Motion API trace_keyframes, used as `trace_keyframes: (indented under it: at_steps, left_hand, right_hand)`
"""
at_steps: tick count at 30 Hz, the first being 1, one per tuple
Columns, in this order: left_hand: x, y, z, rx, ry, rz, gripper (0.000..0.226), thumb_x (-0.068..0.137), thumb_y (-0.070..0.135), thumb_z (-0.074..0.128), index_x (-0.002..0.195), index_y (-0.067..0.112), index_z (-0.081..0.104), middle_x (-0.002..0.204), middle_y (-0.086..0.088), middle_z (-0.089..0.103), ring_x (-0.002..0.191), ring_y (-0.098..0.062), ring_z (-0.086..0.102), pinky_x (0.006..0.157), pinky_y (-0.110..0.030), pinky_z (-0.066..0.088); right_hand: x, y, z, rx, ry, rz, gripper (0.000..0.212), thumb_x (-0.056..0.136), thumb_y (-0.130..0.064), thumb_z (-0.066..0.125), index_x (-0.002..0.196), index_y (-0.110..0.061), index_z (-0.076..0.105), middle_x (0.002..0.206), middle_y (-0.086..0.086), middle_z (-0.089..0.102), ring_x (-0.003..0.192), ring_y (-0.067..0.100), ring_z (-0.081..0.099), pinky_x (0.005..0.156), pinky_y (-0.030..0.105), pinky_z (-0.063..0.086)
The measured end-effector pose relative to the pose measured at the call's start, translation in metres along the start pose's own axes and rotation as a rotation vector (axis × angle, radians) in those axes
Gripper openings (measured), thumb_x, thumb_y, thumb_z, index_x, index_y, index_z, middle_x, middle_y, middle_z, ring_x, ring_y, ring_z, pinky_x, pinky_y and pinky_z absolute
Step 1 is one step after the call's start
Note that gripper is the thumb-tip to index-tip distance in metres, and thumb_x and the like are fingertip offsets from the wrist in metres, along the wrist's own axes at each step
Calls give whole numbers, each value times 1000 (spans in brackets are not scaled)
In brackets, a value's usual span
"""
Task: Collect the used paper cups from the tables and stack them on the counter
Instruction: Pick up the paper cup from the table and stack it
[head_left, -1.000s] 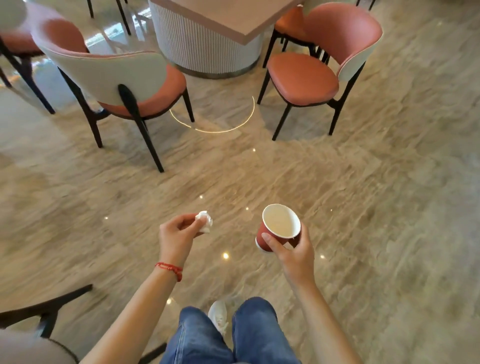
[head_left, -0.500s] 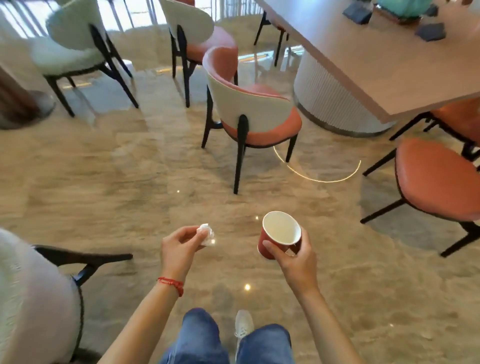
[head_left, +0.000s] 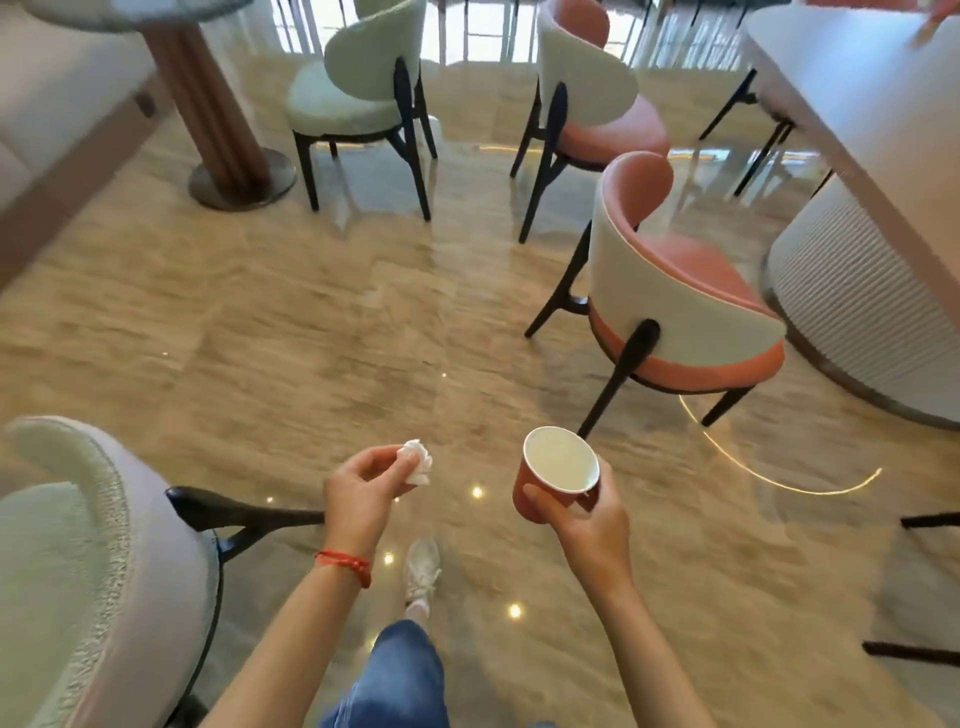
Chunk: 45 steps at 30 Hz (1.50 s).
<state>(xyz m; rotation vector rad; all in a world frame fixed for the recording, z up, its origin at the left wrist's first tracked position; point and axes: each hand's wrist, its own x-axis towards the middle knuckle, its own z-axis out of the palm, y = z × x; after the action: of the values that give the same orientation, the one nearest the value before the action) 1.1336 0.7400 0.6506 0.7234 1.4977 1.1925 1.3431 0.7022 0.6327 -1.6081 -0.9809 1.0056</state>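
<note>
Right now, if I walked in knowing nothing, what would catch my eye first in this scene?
Probably the red paper cup, held upright and empty-looking in the right hand low in the middle of the view. Beside it, the left hand pinches a crumpled white napkin. Beyond them, a pink-and-white chair stands on the glossy marble floor, next to a large table at right.

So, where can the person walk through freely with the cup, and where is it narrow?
Bare floor runs ahead between the round table's pedestal and the pink chair. Narrow: the gap between that chair and the ribbed counter base. Beside the left hand, the pale chair crowds.
</note>
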Motion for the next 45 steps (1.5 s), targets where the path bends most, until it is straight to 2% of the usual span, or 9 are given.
trace_keyframes:
  at_steps: [4, 9, 11, 14, 19, 25, 32, 39, 45]
  left_hand:
    - [79, 31, -1, 13, 11, 12, 6, 78, 6, 72, 80, 12, 70, 75, -3, 72, 66, -6, 70, 55, -14, 52]
    - [165, 77, -7, 6, 21, 53, 9, 77, 3, 72, 76, 12, 69, 65, 3, 72, 63, -6, 69, 54, -14, 52]
    - [196, 84, -11, -7, 41, 33, 8, 77, 3, 71, 77, 11, 69, 65, 2, 72, 63, -6, 69, 54, -13, 52]
    - [254, 26, -13, -31, 80, 35, 7, 77, 4, 71, 78, 11, 69, 67, 3, 74, 64, -8, 70, 55, -13, 52]
    - [312, 27, -4, -109, 176, -6, 7, 78, 2, 70, 77, 8, 68, 64, 1, 73, 60, -9, 69, 55, -15, 54]
    - [376, 53, 8, -201, 378, 21, 9, 78, 0, 69, 75, 9, 68, 62, 3, 72, 56, -8, 68, 52, -13, 51]
    - [411, 81, -7, -327, 672, 56, 3, 79, 1, 68, 81, 2, 69, 62, -1, 72, 59, -9, 69, 56, -15, 53]
    - [397, 84, -45, -358, 957, 71, 6, 79, 5, 68, 82, 10, 68, 62, 9, 72, 61, -1, 68, 53, -8, 49]
    - [392, 80, -93, -329, 1138, 63, 9, 79, 12, 70, 78, 21, 70, 68, 8, 73, 69, -3, 69, 57, -12, 52]
  right_hand:
    - [68, -23, 47, 5, 11, -21, 58, 62, -23, 85, 109, -36, 52, 102, -18, 64, 95, -9, 59, 78, 18, 50]
    - [139, -59, 99, -31, -14, -44, 61, 57, -40, 80, 109, -39, 49, 102, -22, 60, 94, -13, 57, 74, 10, 48]
    - [166, -64, 114, -36, -28, -16, 58, 59, -35, 82, 106, -40, 49, 102, -20, 61, 95, -7, 59, 78, 14, 49]
    - [215, -4, 152, -39, -86, -64, 59, 57, -41, 79, 108, -39, 49, 104, -19, 61, 98, -7, 58, 80, 17, 49]
    - [290, -6, 188, -85, -150, -101, 56, 64, -29, 83, 107, -41, 49, 101, -20, 62, 94, -14, 56, 71, 4, 45]
    - [394, -36, 247, -108, -382, -121, 59, 64, -26, 85, 111, -38, 51, 102, -19, 63, 95, -6, 60, 80, 19, 48]
    - [469, -83, 325, -162, -745, -203, 60, 63, -21, 85, 106, -44, 50, 102, -22, 62, 93, -12, 58, 73, 7, 47]
    - [467, -89, 410, -198, -1058, -202, 59, 61, -23, 86, 106, -43, 54, 98, -28, 65, 93, -5, 62, 78, 19, 49]
    - [442, -93, 475, -230, -1269, -209, 56, 59, -28, 85, 102, -46, 53, 99, -34, 63, 93, -11, 60, 70, 4, 46]
